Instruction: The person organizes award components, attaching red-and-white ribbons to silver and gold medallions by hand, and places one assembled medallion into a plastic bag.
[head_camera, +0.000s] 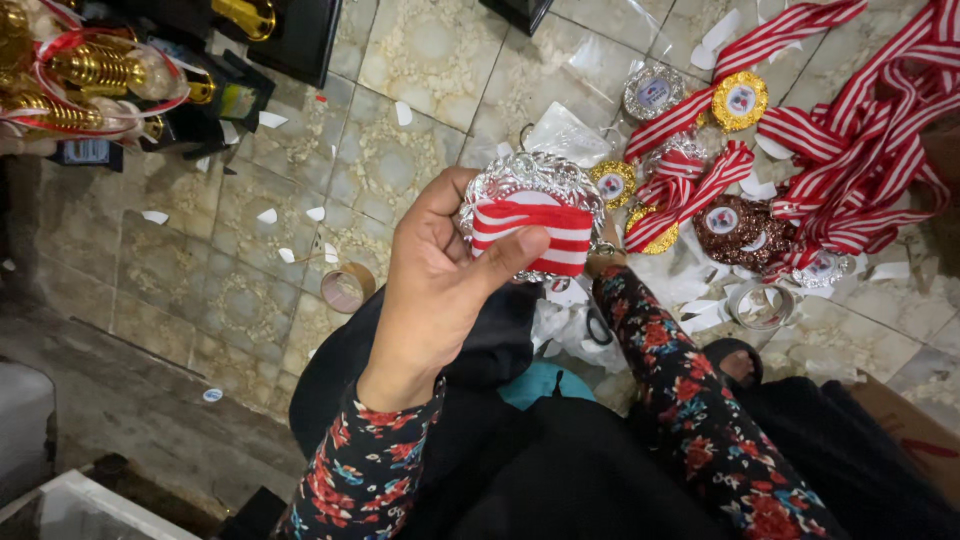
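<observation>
My left hand (440, 285) is raised in the middle of the view and grips a round silver medal (530, 180) with a crinkled foil rim. A folded red-and-white striped ribbon (530, 228) lies across the medal's face, pinned under my thumb. My right hand is hidden behind the medal; only its flowered sleeve (660, 350) shows, reaching toward the medal's lower right edge. Whether that hand touches the medal or the floor I cannot tell.
Several gold, silver and brown medals (740, 100) with striped ribbons (860, 140) lie heaped on the tiled floor at the upper right. A tape roll (346, 288) sits on the floor left of my hand. Gold trophies (90, 70) stand at the top left. Paper scraps are scattered around.
</observation>
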